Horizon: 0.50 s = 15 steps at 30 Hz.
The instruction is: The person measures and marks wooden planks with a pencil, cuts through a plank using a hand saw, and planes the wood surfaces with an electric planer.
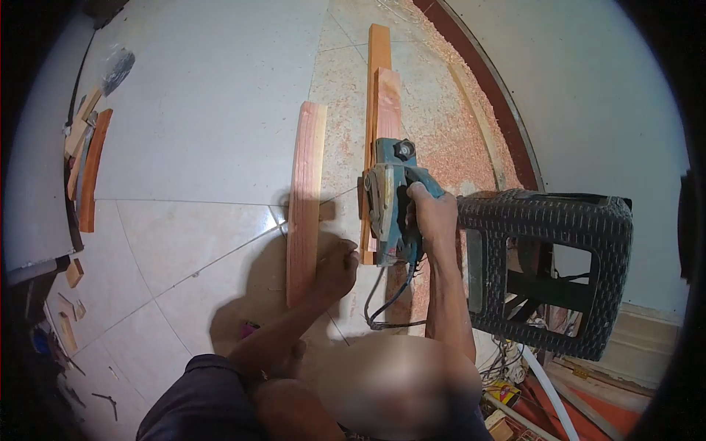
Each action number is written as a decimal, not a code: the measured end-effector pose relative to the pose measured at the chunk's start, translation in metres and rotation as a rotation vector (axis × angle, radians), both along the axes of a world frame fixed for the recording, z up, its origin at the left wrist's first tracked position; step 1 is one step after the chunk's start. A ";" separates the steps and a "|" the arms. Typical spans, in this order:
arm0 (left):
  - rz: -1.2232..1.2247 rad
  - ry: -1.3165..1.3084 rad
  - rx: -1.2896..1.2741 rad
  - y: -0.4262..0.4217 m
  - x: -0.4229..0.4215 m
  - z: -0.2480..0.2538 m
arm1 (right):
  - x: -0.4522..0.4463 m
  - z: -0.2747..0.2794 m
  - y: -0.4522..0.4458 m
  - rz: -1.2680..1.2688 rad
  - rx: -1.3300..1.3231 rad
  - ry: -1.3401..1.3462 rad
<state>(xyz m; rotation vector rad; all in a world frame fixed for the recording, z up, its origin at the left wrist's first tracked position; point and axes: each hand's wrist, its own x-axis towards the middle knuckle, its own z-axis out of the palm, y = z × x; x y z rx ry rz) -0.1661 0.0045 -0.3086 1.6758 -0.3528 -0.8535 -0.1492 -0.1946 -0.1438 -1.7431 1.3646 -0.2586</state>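
Note:
My right hand [434,213] is closed around the handle of a teal electric hand planer [397,173]. The planer rests on a pale pinkish wooden board [388,95], which lies along a longer orange-brown wooden board [379,44] on the floor. A dark cord [390,305] trails from the planer's near end. My left hand [337,270], fingers curled together, is just left of the near end of the boards; whatever its fingers may hold is hidden. Close beside that hand lies another reddish plank [303,198] with a pale edge.
Wood shavings [471,132] cover the tiled floor [184,242] at the upper right. A black plastic stool [544,272] lies tipped at the right, above cables and tools. Wood offcuts [92,169] are at the left. A thin wooden strip [478,125] lies among the shavings.

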 end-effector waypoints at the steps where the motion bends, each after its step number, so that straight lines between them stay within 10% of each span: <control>1: -0.007 -0.005 0.000 -0.004 0.003 0.000 | 0.002 0.001 -0.002 0.012 -0.007 0.036; 3: 0.004 -0.316 0.000 -0.012 0.005 -0.002 | 0.005 0.003 -0.002 -0.004 0.007 0.033; 15: -0.011 -0.129 0.066 -0.018 0.010 0.020 | 0.048 -0.005 -0.041 0.048 -0.057 0.017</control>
